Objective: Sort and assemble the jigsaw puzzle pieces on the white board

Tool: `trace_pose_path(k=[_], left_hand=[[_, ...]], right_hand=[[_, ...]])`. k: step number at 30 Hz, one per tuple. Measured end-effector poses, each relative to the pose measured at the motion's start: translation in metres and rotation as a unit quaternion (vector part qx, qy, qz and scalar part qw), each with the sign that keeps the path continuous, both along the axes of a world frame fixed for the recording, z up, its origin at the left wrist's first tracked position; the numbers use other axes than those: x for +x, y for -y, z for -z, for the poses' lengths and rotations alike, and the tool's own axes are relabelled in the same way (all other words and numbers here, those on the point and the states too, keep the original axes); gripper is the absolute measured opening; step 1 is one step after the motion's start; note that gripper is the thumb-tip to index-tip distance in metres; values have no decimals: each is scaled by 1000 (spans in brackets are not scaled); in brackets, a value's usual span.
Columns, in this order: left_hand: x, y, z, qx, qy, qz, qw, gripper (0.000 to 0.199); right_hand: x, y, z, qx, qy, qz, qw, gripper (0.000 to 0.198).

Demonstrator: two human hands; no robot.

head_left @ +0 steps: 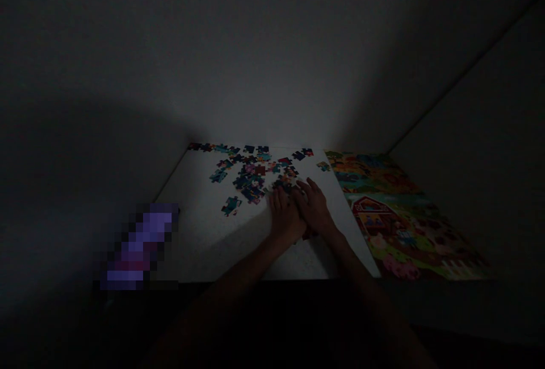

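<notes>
In the dim head view, my left hand (pixel 286 217) lies palm down over the white board (pixel 204 233), its fingers extended at the near edge of a heap of jigsaw puzzle pieces (pixel 251 181). My right hand (pixel 315 204) overlaps it from the right, fingers apart and pointing away from me. Both are at or on several pieces; what lies beneath the palms is hidden. A reddish piece (pixel 310 234) shows partly below my wrists. A lone teal piece (pixel 231 206) rests left of my hands.
More loose pieces (pixel 221 148) lie along the board's far edge. At right are colourful farm pictures, one with a red barn (pixel 369 213). A blurred purple object (pixel 140 250) stands off the left edge. A pale wall (pixel 264 74) rises behind.
</notes>
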State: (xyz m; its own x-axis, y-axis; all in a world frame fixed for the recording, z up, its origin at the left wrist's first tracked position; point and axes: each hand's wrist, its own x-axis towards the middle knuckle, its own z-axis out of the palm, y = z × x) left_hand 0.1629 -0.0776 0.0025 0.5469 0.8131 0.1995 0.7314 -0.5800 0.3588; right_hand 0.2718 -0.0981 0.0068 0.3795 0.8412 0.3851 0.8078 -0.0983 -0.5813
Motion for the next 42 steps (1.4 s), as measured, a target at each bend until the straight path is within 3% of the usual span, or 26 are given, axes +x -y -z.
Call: trace_pose_path(k=[2,5,9,12,19,23,27,34,38,40,42], left_hand=[[8,-22,-9,-1,9,30,1000,59],[2,-73,-23,22,-16,74,997,50],[-32,-134,-33,-14,-110,98,989,44],[-68,-148,-30,-14,-130,93,987,49],[-131,-110,-5,46,-107,88,989,49],[-141,-78,1,67,-83,98,989,47],[-139,-54,1,71,-61,125,988,48],[-118,-31,2,54,-37,217,974,49],[-84,-14,4,60,-18,258,964,48],[-61,-10,6,64,-9,258,964,47],[-36,-11,9,72,-1,253,965,47]], right_hand=[[-6,43,15,-12,40,91,995,56],[-30,83,29,-49,107,98,988,67],[-61,82,26,-120,157,15,980,71],[-61,63,16,-171,157,-12,973,66],[-19,24,5,-233,147,86,958,61],[3,-18,3,-257,134,133,948,62],[10,-61,-2,-254,109,93,957,62],[-8,-100,-10,-194,45,-56,978,47],[-6,-94,-17,-105,-87,-158,978,54],[-1,-76,-19,-31,-144,-125,981,60],[3,-46,-16,30,-159,-48,986,62]])
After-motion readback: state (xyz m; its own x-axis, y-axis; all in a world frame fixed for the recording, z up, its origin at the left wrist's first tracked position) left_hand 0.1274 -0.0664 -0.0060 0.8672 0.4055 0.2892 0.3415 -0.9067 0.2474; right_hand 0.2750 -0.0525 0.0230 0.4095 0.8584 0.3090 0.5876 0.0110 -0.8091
